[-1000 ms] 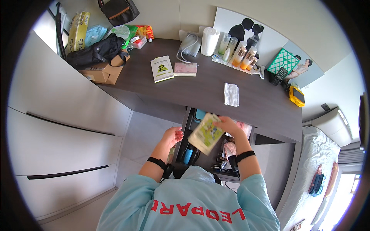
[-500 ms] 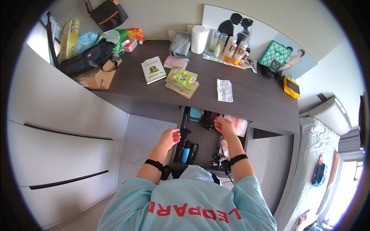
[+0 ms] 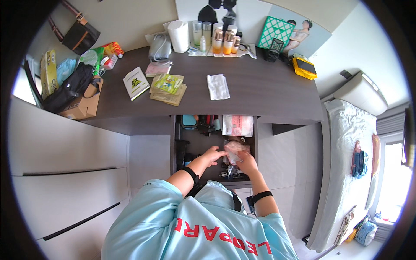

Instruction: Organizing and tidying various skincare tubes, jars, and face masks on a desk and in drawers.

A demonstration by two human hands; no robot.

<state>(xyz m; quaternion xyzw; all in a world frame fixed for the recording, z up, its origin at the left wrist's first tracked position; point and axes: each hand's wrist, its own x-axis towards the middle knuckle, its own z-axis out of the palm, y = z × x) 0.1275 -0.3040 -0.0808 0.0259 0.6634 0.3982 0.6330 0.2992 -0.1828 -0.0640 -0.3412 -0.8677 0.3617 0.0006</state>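
Observation:
An open drawer (image 3: 199, 146) juts out from under the desk, and both hands are inside it. My right hand (image 3: 247, 164) grips a crumpled pink-and-white plastic bag (image 3: 235, 150) at its lower right edge. From the left, my left hand (image 3: 213, 156) reaches toward the same bag with fingers stretched out; its fingertips are at the bag's edge, and I cannot tell if they touch it. Below the bag lies a clutter of small dark and clear items (image 3: 231, 172). Behind it is a flat pink-and-white packet (image 3: 238, 125). A blue case (image 3: 189, 121) occupies the drawer's back left corner.
On the desktop (image 3: 260, 86) lie a white folded cloth (image 3: 218, 87), green-gold sachets (image 3: 168, 86) and a book (image 3: 136, 83). Bottles (image 3: 228, 42) and a paper roll (image 3: 178, 36) stand behind. White drawers (image 3: 73, 151) are on the left, a bed (image 3: 349, 130) on the right.
Both hands have moved toward the drawer's near right part. My right hand has left the back of the drawer and taken hold of the pink-and-white bag. The view has shifted to the right.

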